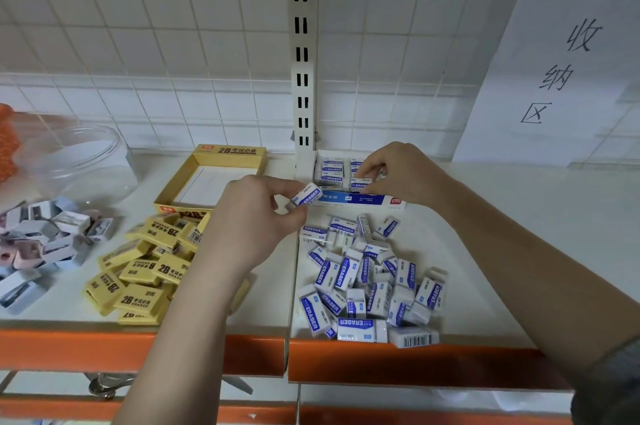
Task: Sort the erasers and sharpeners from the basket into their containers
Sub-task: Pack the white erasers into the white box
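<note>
White tiles backed a white shelf [519, 216] with an orange front edge, and a paper sign hung on the wall at the right.

The left hand [252, 227] pinched 1 blue-and-white eraser [307, 196] between thumb and fingertips, just in front of the white-and-blue box [360, 199]. The right hand [401, 175] reached into that box, its fingers curled down onto an eraser in the row there [360, 184], apparently seating it. A few rows of erasers already stood packed in the back of the box [332, 170], so this part of the sort looked begun but far from finished.

Most of the work seemed still ahead. A large loose pile of blue erasers [367, 286] lay on the shelf in front of the box. To the left, the yellow box [211, 178] held nothing I could see, while the yellow 2B erasers [145, 268] lay heaped before it. Further left, a pile of small boxed items, probably the sharpeners [38, 241], sat beside a clear jar [79, 161]; neither looked dealt with. No basket was in view.
</note>
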